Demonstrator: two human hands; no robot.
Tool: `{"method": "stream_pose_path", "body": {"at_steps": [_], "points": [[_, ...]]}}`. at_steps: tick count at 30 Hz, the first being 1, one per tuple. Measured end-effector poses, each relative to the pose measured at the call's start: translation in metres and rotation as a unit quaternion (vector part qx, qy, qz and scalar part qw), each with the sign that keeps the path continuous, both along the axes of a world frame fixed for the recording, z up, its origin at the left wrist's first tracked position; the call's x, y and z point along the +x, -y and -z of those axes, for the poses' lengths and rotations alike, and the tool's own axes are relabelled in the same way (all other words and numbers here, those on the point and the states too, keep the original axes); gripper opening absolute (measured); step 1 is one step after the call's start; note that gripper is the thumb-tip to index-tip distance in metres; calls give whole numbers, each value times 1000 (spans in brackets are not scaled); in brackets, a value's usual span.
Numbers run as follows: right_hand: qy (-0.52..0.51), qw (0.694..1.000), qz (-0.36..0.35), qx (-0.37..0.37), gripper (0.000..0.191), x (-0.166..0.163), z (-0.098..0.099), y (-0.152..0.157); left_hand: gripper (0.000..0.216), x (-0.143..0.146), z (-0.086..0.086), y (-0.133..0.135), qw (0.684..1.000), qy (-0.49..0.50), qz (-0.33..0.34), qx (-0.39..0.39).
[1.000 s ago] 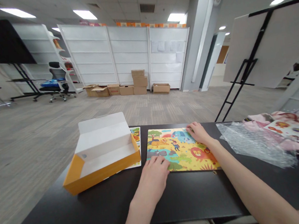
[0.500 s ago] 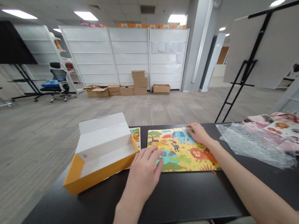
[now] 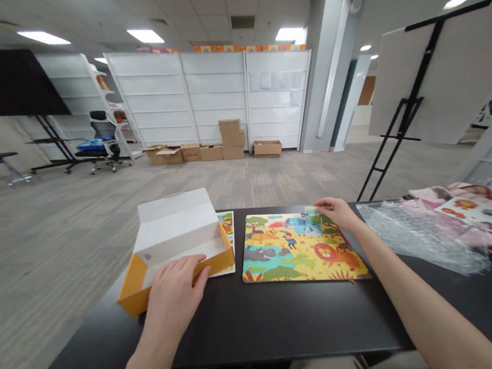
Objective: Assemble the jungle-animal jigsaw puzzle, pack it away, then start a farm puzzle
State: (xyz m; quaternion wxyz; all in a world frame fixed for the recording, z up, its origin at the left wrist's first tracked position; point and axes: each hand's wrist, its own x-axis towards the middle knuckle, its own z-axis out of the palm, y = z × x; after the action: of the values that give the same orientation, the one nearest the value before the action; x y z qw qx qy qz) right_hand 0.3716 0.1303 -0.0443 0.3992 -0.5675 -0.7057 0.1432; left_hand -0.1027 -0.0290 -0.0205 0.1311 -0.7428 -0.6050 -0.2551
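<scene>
Our left hand (image 3: 175, 285) has moved from puzzle (image 3: 299, 256) to box (image 3: 181, 236), uncovering the hippo (image 3: 262, 255); our right hand (image 3: 339, 213) meets the puzzle's far-right corner. Fingers bend; whether gripping, we cannot tell.

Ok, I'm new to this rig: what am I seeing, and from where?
There is no machine: these are a person's two bare hands, seen by one head-worn camera facing forward and down. On the black table lies a rectangular, multicoloured animal puzzle. Left of it, an open yellow cardboard box with a white interior partly hides a printed sheet; clear plastic wrap lies to the right. The left hand is over the box's near wall, the right hand at the puzzle's far right corner; any grip is unclear.
</scene>
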Motion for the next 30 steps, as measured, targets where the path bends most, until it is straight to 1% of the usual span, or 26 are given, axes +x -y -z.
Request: {"method": "stream_pose_path", "body": {"at_steps": [4,7,10,15,19,22,25,30], "points": [[-53,998,-22,-25,40,4,-8,4,26,-5,1,0,1000,-7,7,-12],[-73,996,-35,-46,41,8,-14,7,27,-1,-3,1,1000,-4,7,17],[-85,994,-35,-51,43,13,-17,10,26,11,-8,2,998,11,23,55],[-93,994,-35,-56,43,15,-19,12,23,47,-12,3,992,21,90,84],[-97,993,-38,-61,43,17,-21,14,21,74,-13,4,989,13,125,72],[-110,990,-40,-73,45,20,-22,16,20,89,-13,2,990,3,134,46],[-123,988,-37,-85,49,24,-23,19,19,99,-12,-2,991,-4,131,20],[-107,989,-17,-97,55,31,-30,28,17,111,-9,-6,991,-10,132,0]]}}
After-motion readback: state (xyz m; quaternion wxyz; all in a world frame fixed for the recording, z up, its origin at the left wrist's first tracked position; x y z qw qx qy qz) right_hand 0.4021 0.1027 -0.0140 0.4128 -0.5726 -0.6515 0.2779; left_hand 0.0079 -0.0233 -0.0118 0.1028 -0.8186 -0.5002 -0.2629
